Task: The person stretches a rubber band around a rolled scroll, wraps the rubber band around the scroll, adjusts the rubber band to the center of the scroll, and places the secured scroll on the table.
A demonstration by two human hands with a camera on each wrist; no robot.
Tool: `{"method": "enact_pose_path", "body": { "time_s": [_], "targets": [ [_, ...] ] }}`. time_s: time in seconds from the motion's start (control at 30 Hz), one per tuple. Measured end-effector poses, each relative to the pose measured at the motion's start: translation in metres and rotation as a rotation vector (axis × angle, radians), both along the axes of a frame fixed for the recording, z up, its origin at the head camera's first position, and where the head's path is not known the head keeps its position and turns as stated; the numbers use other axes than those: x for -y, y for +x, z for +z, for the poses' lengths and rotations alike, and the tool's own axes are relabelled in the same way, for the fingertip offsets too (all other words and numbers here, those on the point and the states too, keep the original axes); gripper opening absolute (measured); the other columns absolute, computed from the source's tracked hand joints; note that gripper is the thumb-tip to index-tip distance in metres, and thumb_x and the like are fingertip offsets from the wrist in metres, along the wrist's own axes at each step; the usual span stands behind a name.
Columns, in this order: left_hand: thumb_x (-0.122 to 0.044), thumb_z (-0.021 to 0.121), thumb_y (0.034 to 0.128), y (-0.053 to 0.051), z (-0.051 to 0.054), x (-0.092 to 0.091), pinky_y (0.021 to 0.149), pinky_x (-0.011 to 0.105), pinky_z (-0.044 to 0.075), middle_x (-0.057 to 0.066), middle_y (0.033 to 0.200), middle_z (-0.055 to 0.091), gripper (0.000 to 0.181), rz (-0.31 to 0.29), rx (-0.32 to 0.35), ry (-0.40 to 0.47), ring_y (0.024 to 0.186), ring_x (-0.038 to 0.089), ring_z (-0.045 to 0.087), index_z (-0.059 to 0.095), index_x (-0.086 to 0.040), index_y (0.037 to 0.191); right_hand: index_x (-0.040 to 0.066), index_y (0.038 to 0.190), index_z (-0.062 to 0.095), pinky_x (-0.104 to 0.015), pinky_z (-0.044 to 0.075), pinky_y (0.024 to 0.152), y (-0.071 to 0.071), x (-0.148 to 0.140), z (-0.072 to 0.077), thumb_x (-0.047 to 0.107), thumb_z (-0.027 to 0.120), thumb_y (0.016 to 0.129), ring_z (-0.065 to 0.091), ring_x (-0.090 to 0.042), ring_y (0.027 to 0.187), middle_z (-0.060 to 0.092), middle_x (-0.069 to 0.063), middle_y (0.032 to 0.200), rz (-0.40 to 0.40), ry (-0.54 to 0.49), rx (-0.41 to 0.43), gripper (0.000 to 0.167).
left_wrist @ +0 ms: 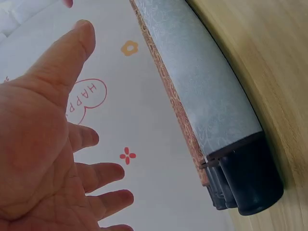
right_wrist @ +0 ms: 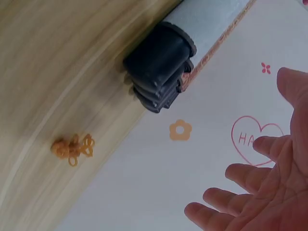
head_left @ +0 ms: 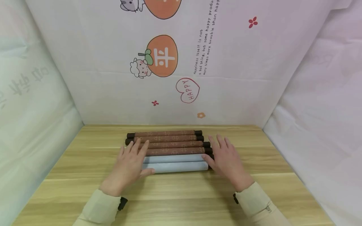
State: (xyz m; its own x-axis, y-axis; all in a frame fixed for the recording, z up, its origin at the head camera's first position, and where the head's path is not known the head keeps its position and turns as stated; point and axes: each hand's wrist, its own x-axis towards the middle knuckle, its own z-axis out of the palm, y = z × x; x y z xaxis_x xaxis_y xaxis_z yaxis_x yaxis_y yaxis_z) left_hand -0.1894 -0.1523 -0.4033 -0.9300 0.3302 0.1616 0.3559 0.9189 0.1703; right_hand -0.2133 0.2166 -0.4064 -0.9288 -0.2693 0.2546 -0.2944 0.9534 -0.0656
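Observation:
Several rolled scrolls lie side by side on the table. Those at the back are brown patterned scrolls [head_left: 175,144] with black end caps. Two pale blue scrolls [head_left: 178,167] make up the front of the row. Over the row's left end, my left hand [head_left: 125,168] is spread with its fingers apart, hiding some ends in the head view. Fingers extended, my right hand [head_left: 227,161] is at the right end, its thumb beside the blue scrolls. In both wrist views the palms are bare, and black end caps [left_wrist: 252,175] stand apart from the fingers. Neither hand grips anything.
The wood-grain table [head_left: 175,201] meets a white printed cloth backdrop [head_left: 113,78] behind the scrolls. White cloth sides [head_left: 319,103] rise at left and right. A small orange knotted ornament [right_wrist: 72,148] lies on the table past the scrolls' right end.

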Motion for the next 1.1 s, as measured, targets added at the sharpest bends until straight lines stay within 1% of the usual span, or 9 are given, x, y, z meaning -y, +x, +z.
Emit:
{"method": "enact_pose_path", "body": {
  "time_s": [0.1,0.2,0.3,0.43,0.63,0.7,0.87,1.0,1.1],
  "targets": [
    [-0.062,0.073,0.0881,-0.001,0.001,-0.003,0.119,0.075,0.019,0.029,0.166,0.028,0.104,-0.011,-0.009,0.005,0.151,0.054,0.028,0.028,-0.009,0.165,0.004,0.161,0.035,-0.062,0.032,0.121,-0.001,-0.005,0.004,0.050,0.055,0.106,0.037,-0.051,0.147,0.039,-0.030,0.160,0.004,0.005,0.014,0.075],
    [-0.062,0.073,0.0887,-0.001,0.000,-0.006,0.120,0.073,0.022,0.029,0.165,0.031,0.103,-0.025,-0.017,-0.003,0.150,0.053,0.032,0.030,-0.007,0.164,0.002,0.159,0.037,-0.063,0.035,0.118,0.000,-0.012,0.007,0.044,0.052,0.108,0.041,-0.053,0.144,0.041,-0.032,0.158,-0.006,-0.021,0.033,0.068],
    [-0.061,0.073,0.0890,0.000,0.000,-0.009,0.118,0.070,0.028,0.030,0.161,0.037,0.101,-0.044,-0.041,-0.016,0.147,0.053,0.037,0.033,-0.005,0.162,0.002,0.157,0.041,-0.066,0.039,0.113,0.000,-0.019,0.011,0.039,0.050,0.109,0.045,-0.056,0.139,0.042,-0.032,0.157,-0.021,-0.069,0.048,0.061],
    [-0.059,0.075,0.0886,0.000,0.001,-0.011,0.116,0.066,0.035,0.031,0.154,0.046,0.097,-0.083,-0.077,-0.016,0.142,0.052,0.044,0.040,0.000,0.158,0.001,0.156,0.043,-0.066,0.041,0.111,-0.001,-0.030,0.017,0.035,0.046,0.111,0.048,-0.058,0.136,0.044,-0.031,0.156,-0.050,-0.094,0.083,0.057],
    [-0.060,0.073,0.0896,0.002,0.000,-0.011,0.116,0.064,0.036,0.029,0.152,0.050,0.096,-0.111,-0.075,-0.001,0.141,0.050,0.046,0.041,0.001,0.157,0.000,0.155,0.044,-0.064,0.043,0.110,-0.001,-0.050,0.019,0.033,0.041,0.112,0.052,-0.051,0.136,0.051,-0.027,0.152,-0.107,-0.084,0.159,0.055],
    [-0.059,0.073,0.0900,0.003,0.000,-0.011,0.116,0.064,0.037,0.029,0.152,0.050,0.096,-0.117,-0.073,0.000,0.141,0.050,0.046,0.041,0.001,0.157,0.001,0.154,0.047,-0.064,0.046,0.107,-0.002,-0.056,0.019,0.032,0.040,0.111,0.055,-0.049,0.133,0.056,-0.026,0.148,-0.130,-0.080,0.178,0.053],
    [-0.058,0.074,0.0897,0.003,0.001,-0.011,0.116,0.063,0.038,0.029,0.151,0.052,0.095,-0.136,-0.075,0.003,0.140,0.049,0.048,0.042,0.002,0.156,0.001,0.143,0.058,-0.062,0.054,0.094,-0.003,-0.068,0.012,0.026,0.048,0.106,0.065,-0.047,0.119,0.067,-0.025,0.134,-0.180,-0.036,0.238,0.046],
    [-0.058,0.074,0.0898,0.004,0.002,-0.013,0.117,0.061,0.037,0.027,0.151,0.052,0.095,-0.146,-0.062,0.004,0.140,0.047,0.049,0.042,0.001,0.157,0.003,0.128,0.069,-0.059,0.057,0.088,-0.004,-0.073,0.005,0.022,0.060,0.103,0.070,-0.043,0.110,0.072,-0.021,0.125,-0.184,0.012,0.286,0.033],
    [-0.058,0.074,0.0902,0.005,0.001,-0.016,0.118,0.060,0.037,0.025,0.152,0.052,0.094,-0.152,-0.041,0.013,0.141,0.046,0.048,0.041,-0.001,0.158,0.008,0.118,0.075,-0.057,0.058,0.084,-0.003,-0.075,-0.003,0.020,0.067,0.101,0.072,-0.040,0.103,0.076,-0.016,0.117,-0.175,0.013,0.322,0.022]
  ]
}}
